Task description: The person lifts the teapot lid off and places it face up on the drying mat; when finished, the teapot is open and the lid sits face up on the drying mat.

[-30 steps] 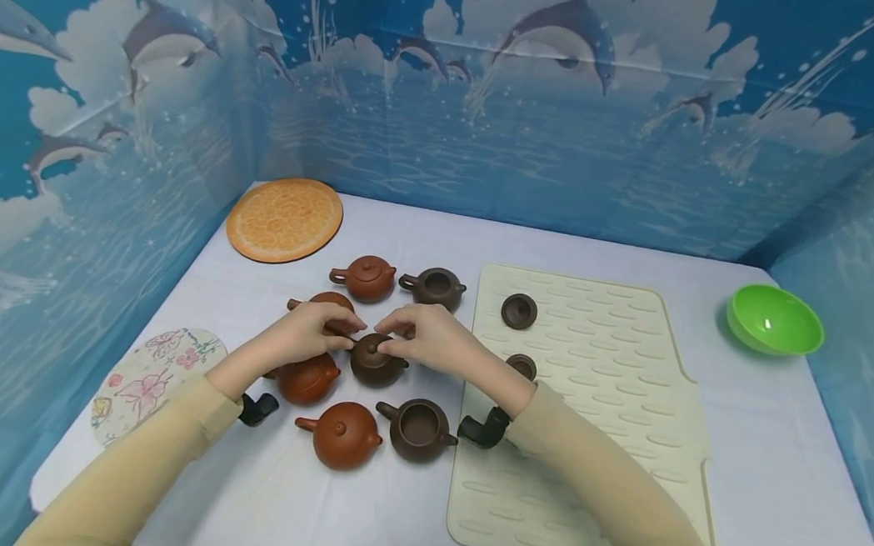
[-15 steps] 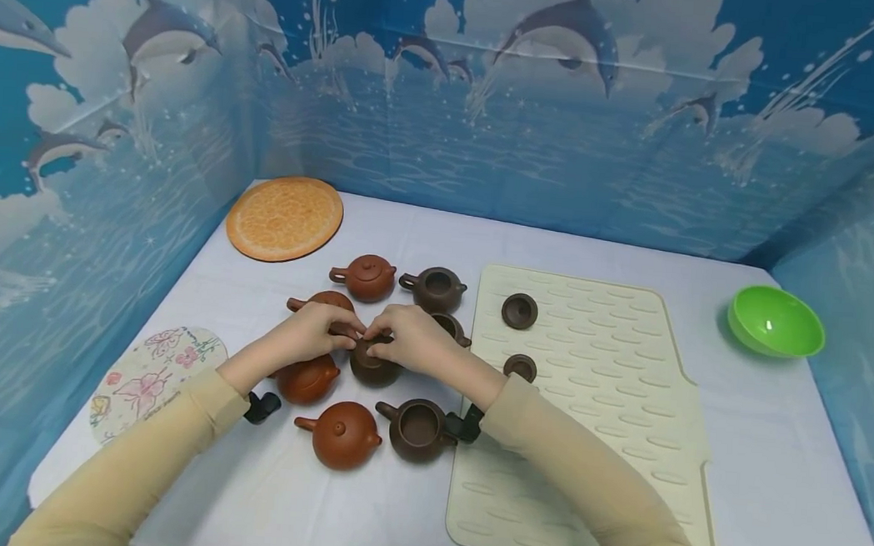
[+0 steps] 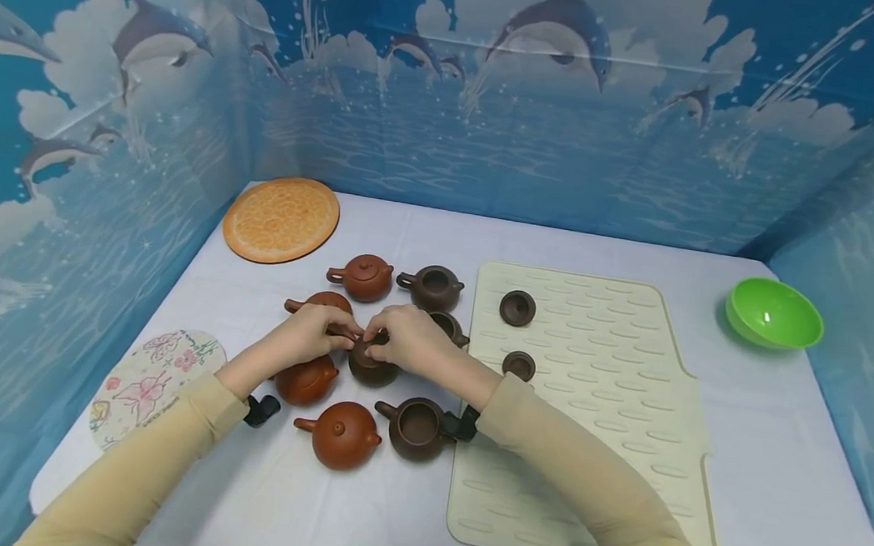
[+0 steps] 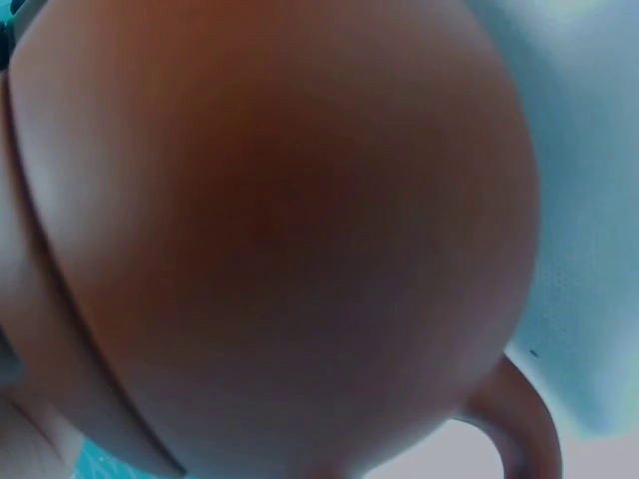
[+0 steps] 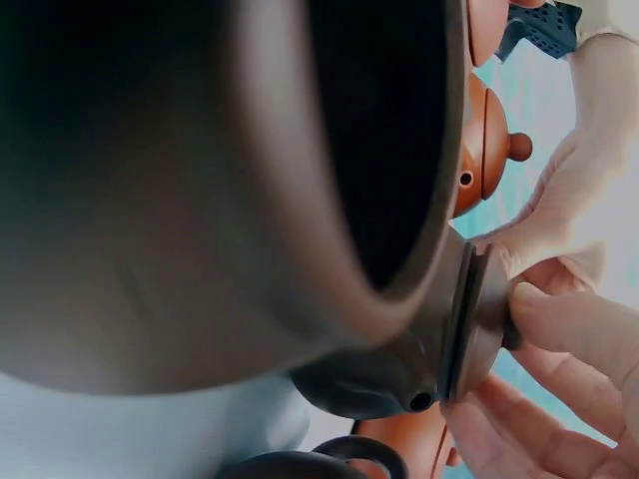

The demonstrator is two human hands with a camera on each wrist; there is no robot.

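My left hand (image 3: 304,337) and right hand (image 3: 414,340) meet over a dark brown teapot (image 3: 372,373) among the other pots in the head view. The left fingers grip this teapot at its handle side. With thumb and fingers, my right hand pinches its lid (image 5: 486,321), whose edge lies along the pot's rim in the right wrist view. A dark pot without a lid (image 5: 200,239) fills the left of that view. In the left wrist view, a reddish-brown teapot (image 4: 280,239) hides nearly all of the left hand.
Several reddish teapots (image 3: 345,436) and lidless dark pots (image 3: 417,429) surround the hands. Two dark lids (image 3: 517,308) lie on a cream mat (image 3: 593,416). Farther out are a green bowl (image 3: 774,314), an orange round mat (image 3: 281,220) and a flowered mat (image 3: 156,381).
The right hand has moved slightly left over the dark teapot, its fingers drawn closer together on the lid, uncovering a dark pot behind it. The left hand has barely moved.
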